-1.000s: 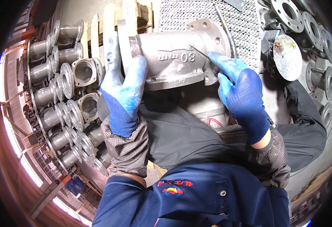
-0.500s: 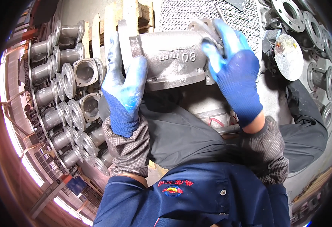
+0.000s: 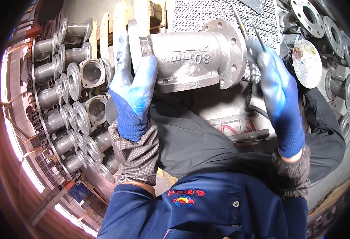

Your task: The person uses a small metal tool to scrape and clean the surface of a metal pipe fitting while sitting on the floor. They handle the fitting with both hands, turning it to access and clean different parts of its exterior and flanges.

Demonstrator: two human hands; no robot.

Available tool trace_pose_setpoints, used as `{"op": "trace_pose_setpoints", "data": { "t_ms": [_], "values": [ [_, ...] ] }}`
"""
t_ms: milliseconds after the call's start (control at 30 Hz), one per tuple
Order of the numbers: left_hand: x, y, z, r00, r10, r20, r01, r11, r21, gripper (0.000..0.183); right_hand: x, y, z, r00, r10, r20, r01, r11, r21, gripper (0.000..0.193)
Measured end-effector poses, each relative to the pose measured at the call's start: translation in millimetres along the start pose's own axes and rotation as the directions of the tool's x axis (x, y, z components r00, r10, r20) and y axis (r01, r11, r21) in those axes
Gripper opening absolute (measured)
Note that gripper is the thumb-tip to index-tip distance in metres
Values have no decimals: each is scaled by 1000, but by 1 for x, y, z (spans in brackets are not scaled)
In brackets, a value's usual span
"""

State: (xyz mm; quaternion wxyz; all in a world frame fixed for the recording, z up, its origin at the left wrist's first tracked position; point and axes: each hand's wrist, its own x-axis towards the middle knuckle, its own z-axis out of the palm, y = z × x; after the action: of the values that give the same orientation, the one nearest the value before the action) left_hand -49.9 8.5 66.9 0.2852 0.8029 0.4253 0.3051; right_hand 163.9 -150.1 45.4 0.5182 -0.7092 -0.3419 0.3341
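Observation:
A grey cast-metal valve body (image 3: 187,59) with raised lettering lies crosswise in front of me, its round bolt-holed flange (image 3: 234,55) to the right. My left hand (image 3: 133,81), in a blue coated glove, is closed on the flange at the left end, thumb on the near side. Off the right flange, my right hand (image 3: 278,85), gloved alike, is beside a black corrugated hose (image 3: 253,73) and a thin metal rod (image 3: 240,22). Its fingertips are smeared by motion, so whether they grip the rod or hose cannot be made out.
Rows of flanged metal bodies (image 3: 47,73) stand at the left, by a wooden pallet (image 3: 155,20). A woven metal mat (image 3: 207,10) lies behind the valve body. A round pale disc (image 3: 307,63) and more flanges (image 3: 307,16) crowd the right. A dark bar (image 3: 248,135) lies near my legs.
My right hand has let go of the right flange and moved right, to the hose and rod. The flange and hose are now uncovered. My left hand keeps its hold.

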Motion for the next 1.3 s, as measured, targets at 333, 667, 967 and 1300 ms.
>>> {"op": "trace_pose_setpoints", "data": {
  "t_ms": [333,667,967,1300],
  "values": [
    [2,6,4,1000,6,0,-6,996,-84,55,-97,46,13,937,309,163,-348,874,339,41],
    [5,6,2,999,-16,34,14,998,55,57,-17,25,36,937,-349,-6,345,929,-135,44],
    [4,4,0,990,-137,31,136,990,28,60,-18,32,48,953,-304,5,301,940,-160,44],
    [3,5,-1,994,-99,37,97,994,53,61,-19,19,52,955,-297,6,271,863,-428,41]
  ]
}}
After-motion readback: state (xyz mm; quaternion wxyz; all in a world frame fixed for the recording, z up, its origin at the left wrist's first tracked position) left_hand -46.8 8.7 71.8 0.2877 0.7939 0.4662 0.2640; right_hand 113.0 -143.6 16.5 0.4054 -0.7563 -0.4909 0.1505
